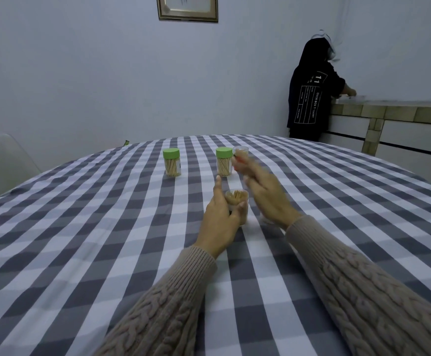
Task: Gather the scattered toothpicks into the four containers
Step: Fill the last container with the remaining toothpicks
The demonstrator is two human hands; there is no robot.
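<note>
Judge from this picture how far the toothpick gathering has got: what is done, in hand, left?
Done: two green-lidded jars stand closed and full. In hand: the left hand grips an open full jar; the blurred right hand reaches toward a fourth open jar. Left: lidding those two; no loose toothpicks show on the tablecloth.

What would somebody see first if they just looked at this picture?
Probably the two hands in the middle of the checked tablecloth: the left hand holds an open jar of toothpicks, and the blurred right hand reaches out over the table. Behind them stand two green-lidded jars, and another person in black stands at a counter, far right.
</note>
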